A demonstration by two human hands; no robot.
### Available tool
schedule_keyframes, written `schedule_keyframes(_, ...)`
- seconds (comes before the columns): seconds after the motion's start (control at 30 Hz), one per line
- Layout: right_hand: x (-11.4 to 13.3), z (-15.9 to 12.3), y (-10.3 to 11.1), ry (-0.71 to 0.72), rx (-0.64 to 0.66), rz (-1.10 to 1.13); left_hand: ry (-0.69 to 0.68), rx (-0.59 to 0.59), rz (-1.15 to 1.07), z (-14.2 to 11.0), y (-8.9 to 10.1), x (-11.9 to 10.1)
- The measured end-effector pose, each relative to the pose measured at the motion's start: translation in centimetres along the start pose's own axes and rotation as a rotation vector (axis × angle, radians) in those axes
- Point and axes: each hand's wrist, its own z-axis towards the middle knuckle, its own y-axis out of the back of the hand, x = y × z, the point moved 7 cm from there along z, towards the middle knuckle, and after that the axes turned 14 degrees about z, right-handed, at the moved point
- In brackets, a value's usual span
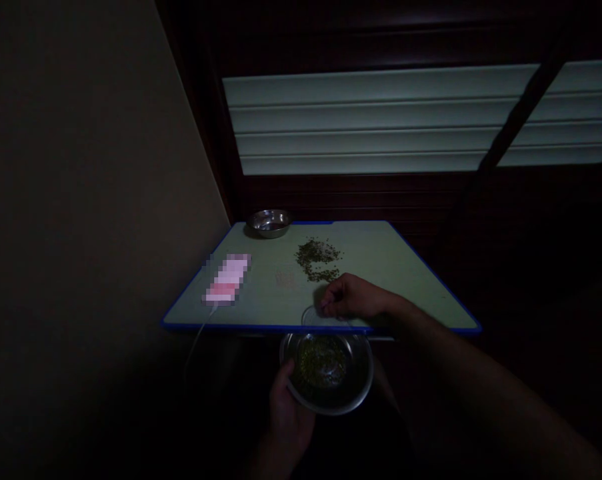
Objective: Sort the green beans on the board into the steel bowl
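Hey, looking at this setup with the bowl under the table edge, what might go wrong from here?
Only the left hand visibly grips the bowl, so it might tip and spill its seeds.

The right hand is close to the loose pile and might scatter it.

The phone's cable hangs over the table edge; a snag might drag the phone off.

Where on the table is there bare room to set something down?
The widest bare patch on the table lies between the seeds and the right edge, beyond the right hand. A smaller one separates the back bowl from the seeds. Front middle is crowded: right hand there, left hand holding the front bowl below.
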Motion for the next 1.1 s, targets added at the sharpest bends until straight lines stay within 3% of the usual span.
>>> schedule_keyframes(0.13, 0.7, 0.3, 1.0, 0.038, -0.009, 0.043, -0.005, -0.024, -0.006, 0.0, 0.1, 0.0)
schedule_keyframes(0.27, 1.8, 0.6, 4.5, 0.172, -0.263, 0.008, -0.005, 0.002, 0.011, 0.2, 0.3, 0.1)
schedule_keyframes(0.37, 1.5, 0.6, 6.1, 0.227, -0.358, -0.043, 0.003, -0.001, 0.018, 0.1, 0.4, 0.2)
schedule_keyframes(0.53, 0.3, 0.3, 6.3, 0.296, -0.41, -0.086, -0.014, 0.008, 0.011, 0.0, 0.4, 0.1)
schedule_keyframes(0.67, -0.1, 0.2, 6.0, 0.267, -0.433, -0.111, -0.027, 0.031, 0.018, 0.0, 0.6, 0.3)
schedule_keyframes(0.93, 0.6, -0.6, 7.3, 0.307, -0.619, -0.127, 0.012, -0.02, 0.044, -0.6, 0.9, 0.1)
schedule_keyframes(1.1, 0.9, -0.8, 7.5, 0.328, -0.664, -0.165, 0.003, 0.005, 0.045, -0.6, 0.9, 0.3)
